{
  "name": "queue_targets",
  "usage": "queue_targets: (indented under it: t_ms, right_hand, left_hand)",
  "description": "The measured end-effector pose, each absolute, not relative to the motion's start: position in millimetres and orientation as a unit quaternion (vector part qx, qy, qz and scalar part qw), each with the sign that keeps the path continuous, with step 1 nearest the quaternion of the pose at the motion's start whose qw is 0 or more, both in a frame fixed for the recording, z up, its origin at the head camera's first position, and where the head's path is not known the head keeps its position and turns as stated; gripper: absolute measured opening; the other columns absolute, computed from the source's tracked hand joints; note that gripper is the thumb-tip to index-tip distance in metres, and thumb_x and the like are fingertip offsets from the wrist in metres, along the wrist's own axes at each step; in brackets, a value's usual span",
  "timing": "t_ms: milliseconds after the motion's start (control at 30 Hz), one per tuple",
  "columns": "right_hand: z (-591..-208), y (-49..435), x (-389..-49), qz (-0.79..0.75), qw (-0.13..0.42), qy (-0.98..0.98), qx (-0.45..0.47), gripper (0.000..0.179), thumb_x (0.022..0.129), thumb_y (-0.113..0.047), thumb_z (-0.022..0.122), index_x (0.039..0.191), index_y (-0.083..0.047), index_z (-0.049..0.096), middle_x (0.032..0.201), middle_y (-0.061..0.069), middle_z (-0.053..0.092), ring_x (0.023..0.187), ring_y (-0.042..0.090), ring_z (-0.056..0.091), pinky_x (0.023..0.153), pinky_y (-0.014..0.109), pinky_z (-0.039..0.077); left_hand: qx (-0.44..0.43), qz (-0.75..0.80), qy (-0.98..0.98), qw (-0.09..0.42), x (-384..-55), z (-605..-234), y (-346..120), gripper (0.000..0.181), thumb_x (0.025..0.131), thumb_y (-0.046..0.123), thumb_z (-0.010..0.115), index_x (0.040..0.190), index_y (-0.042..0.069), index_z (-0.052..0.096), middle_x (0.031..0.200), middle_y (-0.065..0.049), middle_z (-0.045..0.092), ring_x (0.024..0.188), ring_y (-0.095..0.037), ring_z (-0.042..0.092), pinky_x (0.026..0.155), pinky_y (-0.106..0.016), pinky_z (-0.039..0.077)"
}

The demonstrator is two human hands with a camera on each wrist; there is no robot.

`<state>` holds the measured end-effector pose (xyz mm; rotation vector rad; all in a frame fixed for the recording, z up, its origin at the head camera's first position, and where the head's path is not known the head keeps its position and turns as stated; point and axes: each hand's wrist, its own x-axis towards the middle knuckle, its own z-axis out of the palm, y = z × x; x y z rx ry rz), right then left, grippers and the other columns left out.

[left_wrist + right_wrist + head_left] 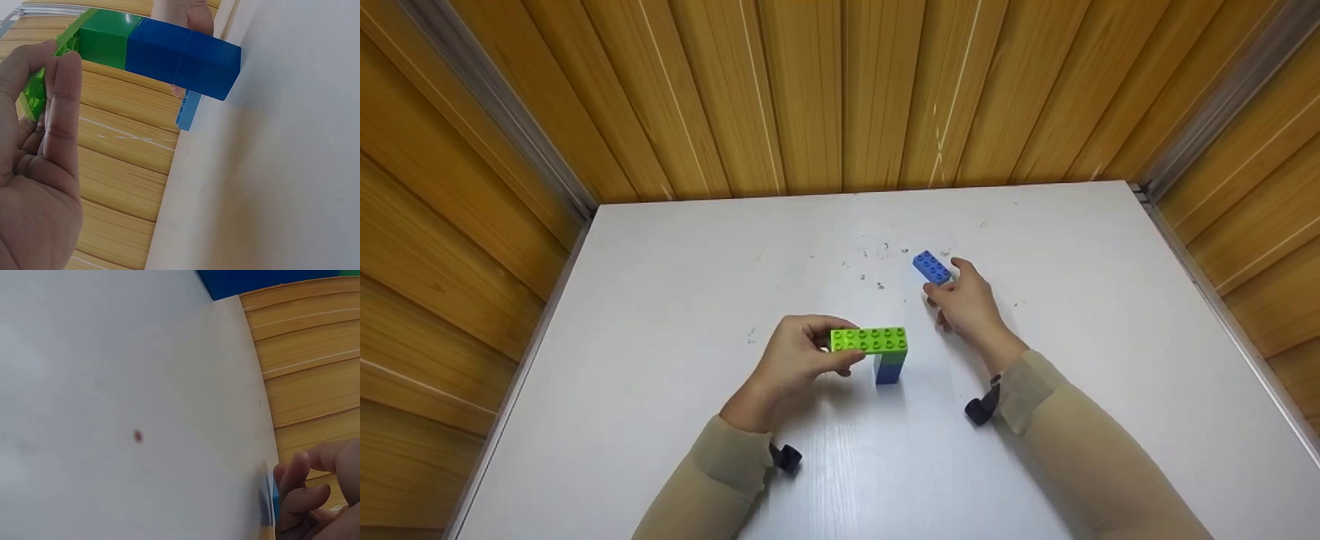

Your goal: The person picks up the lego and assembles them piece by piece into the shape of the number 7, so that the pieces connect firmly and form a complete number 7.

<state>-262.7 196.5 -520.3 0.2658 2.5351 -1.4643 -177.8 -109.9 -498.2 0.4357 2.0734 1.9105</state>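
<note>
My left hand (799, 354) pinches the free end of a long lime-green building brick (870, 340) between thumb and fingers. That brick lies across the top of an upright column, its other end jutting out to the left. In the left wrist view the column shows a green brick (106, 38) above two dark blue bricks (180, 57). Farther back, a loose blue brick (931, 267) lies on the table, studs up. My right hand (971, 304) is at its near right end, thumb and forefinger spread on either side, a gap showing beside the forefinger.
The white table (675, 262) carries small dark specks near the loose brick. Wood-patterned panels (810, 97) stand along its back and both sides. A small black device (979, 411) sits at the right wrist, another (787, 458) at the left.
</note>
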Motion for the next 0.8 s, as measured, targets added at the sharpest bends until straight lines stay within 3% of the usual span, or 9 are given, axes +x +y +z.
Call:
queue_targets:
  t_ms: [167, 567, 800]
  right_hand:
    - [-521.2, 188.3, -269.4, -0.491, 0.116, 0.858, 0.093, 0.089, 0.111, -0.024, 0.068, 0.179, 0.001, 0.016, 0.095, 0.008, 0.081, 0.056, 0.012, 0.067, 0.049, 0.026, 0.055]
    - [-525.9, 185.9, -274.0, -0.477, 0.080, 0.869, 0.109, 0.059, 0.109, -0.013, 0.064, 0.161, 0.008, 0.046, 0.081, 0.006, 0.074, 0.055, 0.012, 0.067, 0.050, 0.026, 0.058]
    - [-523.5, 187.3, -272.9, -0.482, 0.063, 0.868, 0.104, 0.057, 0.104, -0.011, 0.066, 0.156, 0.009, 0.053, 0.078, 0.007, 0.076, 0.054, 0.012, 0.067, 0.048, 0.025, 0.058]
  left_hand:
    - [0.143, 0.661, 0.723, 0.141, -174.0, -498.0, -114.4, 0.029, 0.092, 0.008, 0.093, 0.120, 0.005, 0.086, 0.106, -0.012, 0.087, 0.071, -0.016, 0.077, 0.070, -0.025, 0.068]
    - [0.148, 0.665, 0.718, 0.146, -174.7, -499.0, -111.5, 0.030, 0.093, 0.009, 0.092, 0.122, 0.004, 0.085, 0.108, -0.013, 0.086, 0.074, -0.015, 0.078, 0.072, -0.026, 0.069]
    - [0.164, 0.655, 0.726, 0.132, -176.4, -498.2, -109.8, 0.029, 0.093, 0.010, 0.094, 0.120, 0.005, 0.086, 0.107, -0.012, 0.087, 0.072, -0.015, 0.077, 0.071, -0.027, 0.069]
